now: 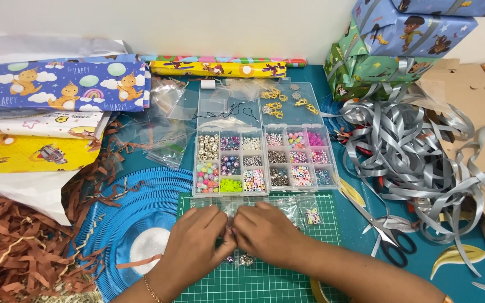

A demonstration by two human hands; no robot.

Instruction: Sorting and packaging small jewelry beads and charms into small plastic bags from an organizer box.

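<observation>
Teal table point(310, 76) (crowded): green cutting mat point(287, 280), bead box point(265, 160), scissors point(385, 233).

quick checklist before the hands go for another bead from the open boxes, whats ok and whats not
1. Bead boxes open, compartments showing: ok.
2. Left hand and right hand together over the green cutting mat, pinching something small: what it is, cannot tell.
3. Loose beads on the mat under the hands, uncontained: not ok.
4. Small bag of letter beads on the mat beside the right hand: ok.
5. Scissors lying to the right, off the mat: ok.
6. Silver ribbon heaped against the right box: not ok.
</observation>
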